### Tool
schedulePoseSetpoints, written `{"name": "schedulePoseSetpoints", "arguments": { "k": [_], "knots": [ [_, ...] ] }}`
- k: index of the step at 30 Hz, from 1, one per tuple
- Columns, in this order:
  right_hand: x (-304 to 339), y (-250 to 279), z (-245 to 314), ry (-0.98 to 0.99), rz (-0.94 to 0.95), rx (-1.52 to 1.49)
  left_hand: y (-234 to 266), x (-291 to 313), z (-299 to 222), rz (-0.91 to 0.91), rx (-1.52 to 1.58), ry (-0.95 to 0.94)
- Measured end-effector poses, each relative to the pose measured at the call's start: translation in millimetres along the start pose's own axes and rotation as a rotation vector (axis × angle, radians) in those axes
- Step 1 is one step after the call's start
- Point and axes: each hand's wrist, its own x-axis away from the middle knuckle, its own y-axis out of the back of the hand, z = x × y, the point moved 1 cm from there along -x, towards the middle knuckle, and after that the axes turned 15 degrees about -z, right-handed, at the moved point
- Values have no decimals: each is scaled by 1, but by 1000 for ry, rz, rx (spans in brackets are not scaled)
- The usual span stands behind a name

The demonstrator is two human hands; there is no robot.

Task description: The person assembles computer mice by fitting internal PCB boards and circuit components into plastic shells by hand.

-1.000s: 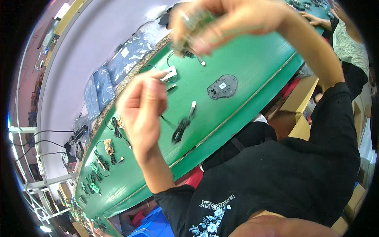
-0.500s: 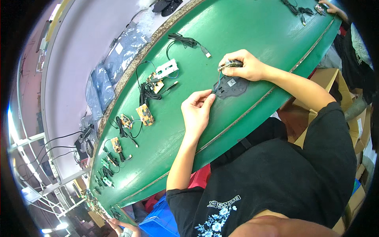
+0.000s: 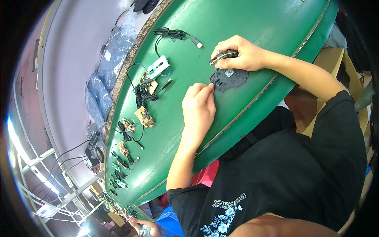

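My right hand (image 3: pixel 249 55) is closed on a small dark circuit board (image 3: pixel 224 57) with a light edge, held tilted just above the green table. Below it lies a flat black plastic plate (image 3: pixel 233 82) with a pale square on it. Thin wires (image 3: pixel 216 72) run down from the board to the plate's left side. At that side my left hand (image 3: pixel 198 104) is closed, thumb and forefinger pinched at the plate's edge. What the pinch holds, perhaps a wire end, is too small to make out.
A coiled black cable (image 3: pixel 173 34) with a plug lies beyond my hands. To the left, several circuit boards (image 3: pixel 145 117) with cables line the green table (image 3: pixel 177 154). Bluish plastic bags (image 3: pixel 98 93) lie past its far rim. Another person's hand (image 3: pixel 134 221) shows at the lower left.
The whole view has shifted, and another person's hand at the upper right has left it. My left hand has turned, its fingers more folded. The board in my right hand is tilted slightly differently.
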Motion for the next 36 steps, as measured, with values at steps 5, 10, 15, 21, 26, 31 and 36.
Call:
{"name": "schedulePoseSetpoints", "arguments": {
  "k": [5, 10, 15, 21, 26, 31, 36],
  "knots": [
    [0, -2, -2, 71, -26, 12, 8, -8, -9, 190, -267, -358],
    [0, -3, 2, 16, -25, 1, 7, 1, -20, 264, -515, -581],
    [2, -7, 6, 14, -153, 47, 8, 5, -10, 101, -220, -329],
    [-4, -10, 7, 11, -136, 209, -6, -8, 15, -12, 137, 60],
    [-22, -6, 19, 110, -10, 498, -6, -13, 19, 49, 167, -66],
    [-48, -20, 19, 295, 241, 739, -5, -15, 15, 101, 119, -104],
    [-52, -25, 16, 266, 358, 739, -6, -15, 12, 110, 108, -10]
  ]
}}
